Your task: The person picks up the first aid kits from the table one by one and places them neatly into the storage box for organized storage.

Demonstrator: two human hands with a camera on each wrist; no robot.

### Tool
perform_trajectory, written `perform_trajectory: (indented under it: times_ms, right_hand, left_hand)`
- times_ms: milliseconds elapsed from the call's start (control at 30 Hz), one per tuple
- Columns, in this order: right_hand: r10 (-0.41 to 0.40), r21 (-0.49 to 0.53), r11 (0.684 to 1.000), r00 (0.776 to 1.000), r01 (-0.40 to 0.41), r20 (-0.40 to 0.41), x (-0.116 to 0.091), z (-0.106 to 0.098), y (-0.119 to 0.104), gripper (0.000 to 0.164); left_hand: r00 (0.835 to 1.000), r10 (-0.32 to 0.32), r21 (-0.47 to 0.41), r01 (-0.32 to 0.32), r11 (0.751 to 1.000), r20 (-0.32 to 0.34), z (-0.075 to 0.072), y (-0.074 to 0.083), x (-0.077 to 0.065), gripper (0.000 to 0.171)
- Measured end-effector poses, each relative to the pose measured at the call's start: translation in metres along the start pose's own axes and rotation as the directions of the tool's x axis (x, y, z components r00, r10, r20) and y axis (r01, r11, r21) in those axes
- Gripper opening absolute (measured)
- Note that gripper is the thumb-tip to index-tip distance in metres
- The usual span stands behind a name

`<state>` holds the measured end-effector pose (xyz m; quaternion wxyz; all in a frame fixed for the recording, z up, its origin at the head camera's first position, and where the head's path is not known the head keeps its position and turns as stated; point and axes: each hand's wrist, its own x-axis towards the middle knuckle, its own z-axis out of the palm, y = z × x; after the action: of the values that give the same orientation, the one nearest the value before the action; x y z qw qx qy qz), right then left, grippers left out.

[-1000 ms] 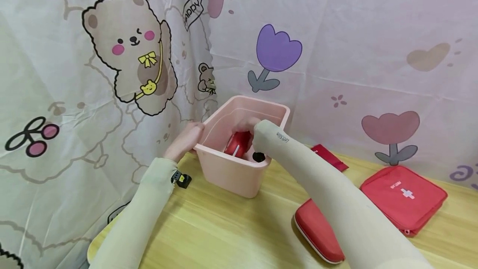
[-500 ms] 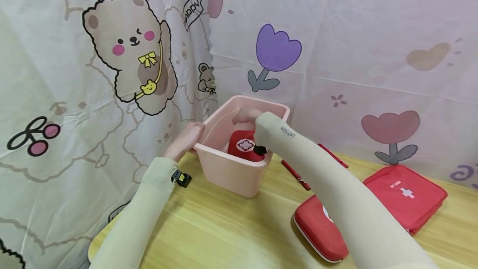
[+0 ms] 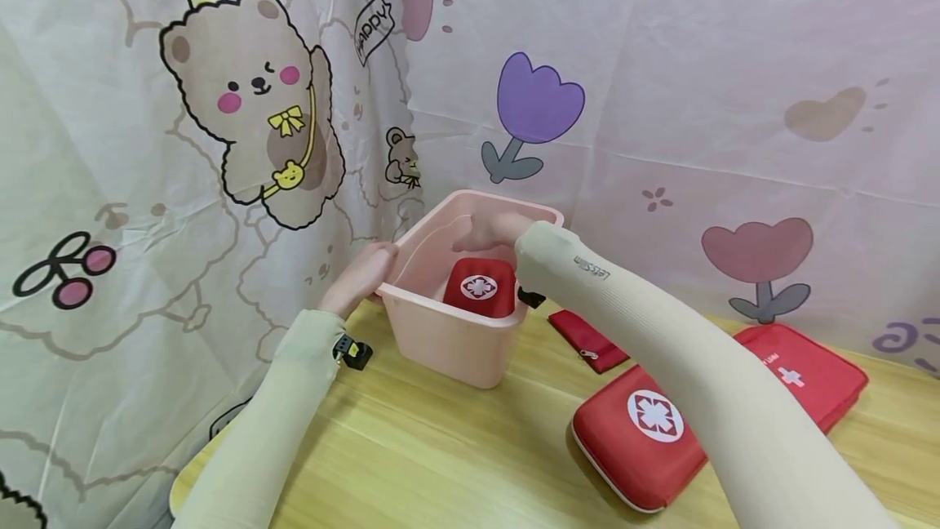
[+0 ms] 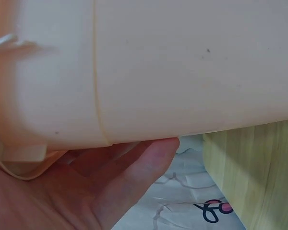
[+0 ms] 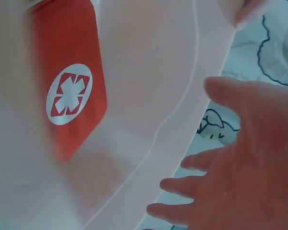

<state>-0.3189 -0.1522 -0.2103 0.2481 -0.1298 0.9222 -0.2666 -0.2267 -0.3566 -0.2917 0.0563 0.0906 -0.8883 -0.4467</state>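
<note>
A pink plastic bin (image 3: 444, 345) stands on the wooden table. My left hand (image 3: 361, 274) holds it at its left rim; in the left wrist view the thumb (image 4: 156, 155) lies along the outer wall. Inside, a red first-aid case (image 3: 481, 288) with a white round emblem sits low, seen also in the right wrist view. Above that case, within the bin's mouth, is my right hand (image 3: 495, 233), holding nothing. Its fingers are spread and loosely extended in the right wrist view.
Right of the bin lie a small red zip pouch (image 3: 587, 341), a red hard case (image 3: 639, 439) with the same emblem, and a flat red first-aid bag (image 3: 822, 378). My right arm partly covers them. A printed cloth (image 3: 631, 47) hangs behind the table.
My right hand has let go of the red first-aid case low in the bin and risen away from it. The case's emblem now shows fully. My left hand stays at the rim.
</note>
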Motion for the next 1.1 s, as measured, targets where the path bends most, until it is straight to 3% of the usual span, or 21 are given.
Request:
perform_trajectory:
  times_ms: [100, 200, 267, 333, 400, 433, 600, 667, 900, 1100]
  right_hand:
    - [-0.125, -0.105, 0.986, 0.992, 0.126, 0.016, 0.003, 0.003, 0.011, 0.065]
    - [-0.165, -0.123, 0.979, 0.986, 0.165, 0.012, -0.003, 0.004, 0.019, 0.078]
    - [-0.199, -0.224, 0.954, 0.980, 0.199, 0.024, -0.008, 0.001, 0.024, 0.080]
    - [-0.242, -0.338, 0.912, 0.970, 0.230, 0.007, -0.013, -0.001, 0.029, 0.080]
    - [-0.302, -0.463, 0.847, 0.953, 0.260, -0.017, -0.019, -0.004, 0.034, 0.081]
    - [-0.340, -0.532, 0.800, 0.940, 0.278, -0.020, -0.019, -0.004, 0.038, 0.085]
    - [-0.427, -0.645, 0.715, 0.899, 0.271, -0.095, -0.028, -0.003, 0.053, 0.085]
    - [-0.436, -0.657, 0.705, 0.894, 0.267, -0.105, -0.031, -0.004, 0.059, 0.083]
    - [-0.442, -0.624, 0.737, 0.884, 0.260, -0.153, -0.040, -0.008, 0.091, 0.083]
    - [-0.443, -0.659, 0.721, 0.874, 0.215, -0.200, -0.050, -0.011, 0.119, 0.083]
  left_hand:
    - [1.000, 0.005, 0.003, -0.005, 1.000, 0.012, 0.000, 0.000, 0.001, 0.047]
    - [1.000, 0.014, 0.010, -0.014, 1.000, 0.017, 0.001, 0.000, 0.001, 0.048]
    - [1.000, 0.018, 0.010, -0.018, 1.000, 0.018, 0.001, 0.000, 0.001, 0.048]
    - [0.999, 0.024, 0.007, -0.025, 1.000, 0.025, 0.001, 0.000, 0.002, 0.048]
    - [0.999, 0.025, -0.004, -0.025, 1.000, 0.030, 0.002, 0.000, 0.002, 0.048]
    - [0.999, 0.026, -0.006, -0.026, 1.000, 0.032, 0.002, -0.001, 0.003, 0.049]
    - [1.000, 0.018, -0.008, -0.018, 1.000, 0.025, 0.000, -0.001, 0.004, 0.050]
    - [1.000, 0.015, -0.008, -0.015, 1.000, 0.026, 0.000, -0.001, 0.005, 0.051]
    - [1.000, 0.013, 0.000, -0.013, 1.000, 0.027, -0.002, -0.002, 0.004, 0.053]
    - [0.999, -0.007, -0.023, 0.007, 1.000, 0.032, -0.002, -0.004, 0.003, 0.054]
